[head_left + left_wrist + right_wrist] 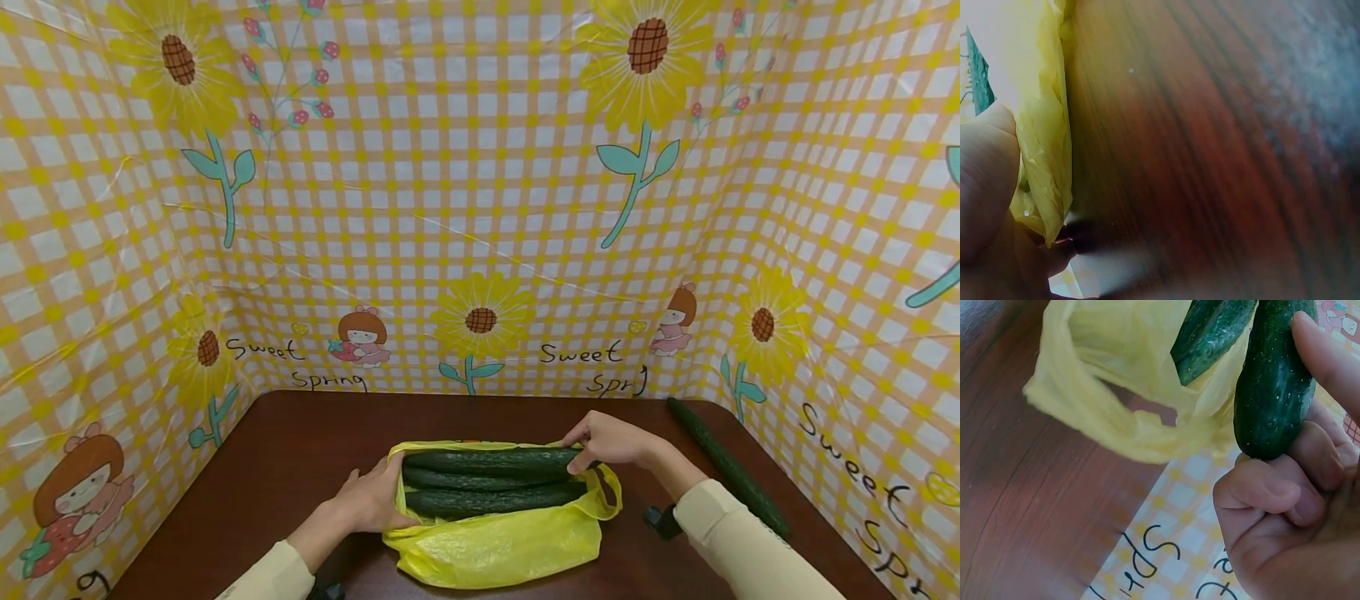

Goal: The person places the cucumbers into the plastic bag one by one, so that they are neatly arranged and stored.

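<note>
A yellow plastic bag [502,554] lies on its side near the front of the table, its mouth showing three long dark green cucumbers side by side. My right hand [613,439] grips the right end of the farthest cucumber [491,461]. In the right wrist view, the thumb lies along this cucumber [1275,381] and the curled fingers are under its tip; a bag handle loops beside it. At the bag's left end, my left hand [367,497] holds the plastic edge. The left wrist view shows the thumb [988,181] against the yellow plastic [1044,144].
Another cucumber [723,462] lies at the right side of the dark brown table [300,433]. A small black object [662,522] is by the right forearm. Checkered cloth [420,208] with flowers hangs as walls at the back and both sides.
</note>
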The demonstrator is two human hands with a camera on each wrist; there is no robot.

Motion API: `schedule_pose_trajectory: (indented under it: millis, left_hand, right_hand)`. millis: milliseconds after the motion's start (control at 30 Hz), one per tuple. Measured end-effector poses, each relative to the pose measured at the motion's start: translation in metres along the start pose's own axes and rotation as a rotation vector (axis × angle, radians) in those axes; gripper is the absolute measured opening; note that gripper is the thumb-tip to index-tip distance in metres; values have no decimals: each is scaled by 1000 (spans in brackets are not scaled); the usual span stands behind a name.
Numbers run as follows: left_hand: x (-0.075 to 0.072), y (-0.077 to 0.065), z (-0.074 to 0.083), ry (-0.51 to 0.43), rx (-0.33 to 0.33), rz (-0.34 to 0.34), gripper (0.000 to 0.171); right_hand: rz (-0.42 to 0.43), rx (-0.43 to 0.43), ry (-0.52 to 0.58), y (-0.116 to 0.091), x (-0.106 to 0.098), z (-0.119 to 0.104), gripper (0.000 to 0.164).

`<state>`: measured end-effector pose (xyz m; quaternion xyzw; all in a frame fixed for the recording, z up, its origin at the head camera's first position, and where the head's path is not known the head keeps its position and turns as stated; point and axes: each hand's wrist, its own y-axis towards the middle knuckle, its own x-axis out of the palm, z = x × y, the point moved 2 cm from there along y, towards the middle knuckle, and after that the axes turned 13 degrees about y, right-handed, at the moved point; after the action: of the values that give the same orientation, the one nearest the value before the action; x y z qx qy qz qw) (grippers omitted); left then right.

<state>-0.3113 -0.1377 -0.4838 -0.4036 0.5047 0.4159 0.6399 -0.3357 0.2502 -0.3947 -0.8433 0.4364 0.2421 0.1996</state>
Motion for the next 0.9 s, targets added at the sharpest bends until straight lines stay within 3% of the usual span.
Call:
schedule_pose_trajectory:
  millis: [233,600,900]
  left_hand:
    - [1,1,-1,11,-15,0,120]
    - [0,-2,-1,-4,17,9,117]
    - [0,-1,-2,-1,11,11,118]
  right_hand:
    - [-9,-16,-20,13,7,-2,38]
    - [-4,38,-15,21,14,11,37]
    - [25,88,-137,15,11,13,42]
